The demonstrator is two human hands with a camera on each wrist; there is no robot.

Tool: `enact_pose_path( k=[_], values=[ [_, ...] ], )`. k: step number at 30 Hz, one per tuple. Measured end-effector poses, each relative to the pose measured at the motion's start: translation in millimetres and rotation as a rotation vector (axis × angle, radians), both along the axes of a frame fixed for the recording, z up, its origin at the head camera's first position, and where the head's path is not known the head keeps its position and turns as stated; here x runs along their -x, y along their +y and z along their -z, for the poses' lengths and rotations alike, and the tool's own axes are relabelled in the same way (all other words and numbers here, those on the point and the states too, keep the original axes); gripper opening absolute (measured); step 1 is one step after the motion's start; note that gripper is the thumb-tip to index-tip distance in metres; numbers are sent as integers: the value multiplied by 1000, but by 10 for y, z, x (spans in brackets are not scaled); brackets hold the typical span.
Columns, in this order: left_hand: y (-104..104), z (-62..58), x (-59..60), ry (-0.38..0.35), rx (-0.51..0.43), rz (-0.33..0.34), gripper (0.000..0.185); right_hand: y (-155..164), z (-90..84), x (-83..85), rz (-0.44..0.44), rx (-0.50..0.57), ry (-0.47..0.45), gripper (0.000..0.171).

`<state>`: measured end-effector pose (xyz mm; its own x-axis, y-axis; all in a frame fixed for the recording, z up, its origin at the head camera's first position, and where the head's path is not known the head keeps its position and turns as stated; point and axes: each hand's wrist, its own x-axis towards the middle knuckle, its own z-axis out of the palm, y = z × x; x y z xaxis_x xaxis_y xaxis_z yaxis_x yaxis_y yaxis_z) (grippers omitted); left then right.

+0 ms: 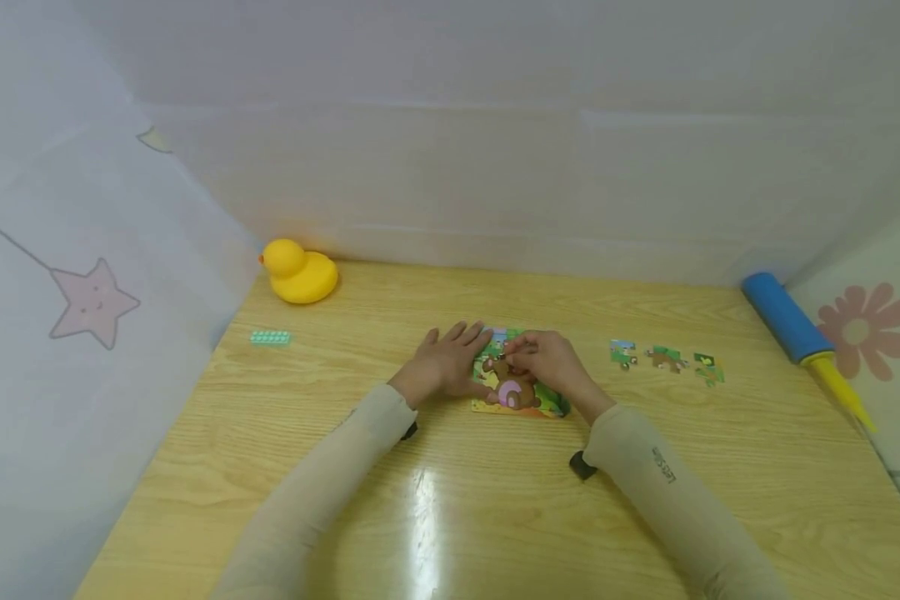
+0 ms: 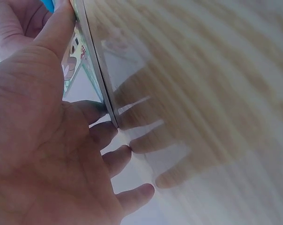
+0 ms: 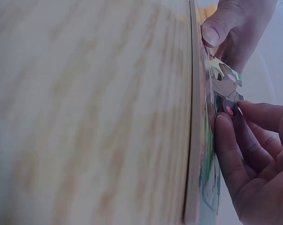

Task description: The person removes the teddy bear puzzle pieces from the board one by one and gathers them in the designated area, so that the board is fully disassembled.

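Note:
A jigsaw puzzle (image 1: 521, 398) in a flat tray lies on the table, with a brown bear and green scenery printed on it. My left hand (image 1: 450, 365) rests along its left side, fingers spread; in the left wrist view the fingertips are right at the tray's edge (image 2: 98, 70). My right hand (image 1: 551, 360) is over the upper part of the puzzle. In the right wrist view its thumb and index finger pinch a puzzle piece (image 3: 227, 89), which stands tilted above the picture and shows brown with a pink spot. The area under the right fingers is partly hidden.
Several loose puzzle pieces (image 1: 666, 358) lie to the right of the tray. A yellow toy duck (image 1: 300, 273) stands at the back left, near a small green patterned strip (image 1: 270, 337). At the right edge lies a blue and yellow hand pump (image 1: 791, 321). White cloth walls border the table.

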<state>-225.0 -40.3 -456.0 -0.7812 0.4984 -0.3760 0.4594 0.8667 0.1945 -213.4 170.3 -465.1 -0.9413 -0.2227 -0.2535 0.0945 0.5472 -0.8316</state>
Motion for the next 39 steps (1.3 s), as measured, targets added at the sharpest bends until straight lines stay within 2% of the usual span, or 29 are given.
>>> enact_pose_path(
  k=[9,21,29,39],
  values=[
    [1,6,5,-8,-8,-1,117,7,49,38,36,75,-68,21],
    [19,-5,2,-4,-5,-8,116,77,26,62,100,196,-155,27],
    [13,8,1,13,-9,-9,115,323,33,68,135,300,-183,32],
    [4,8,-6,17,-10,-3,115,706,-38,-25,164,309,-208,40]
  ],
)
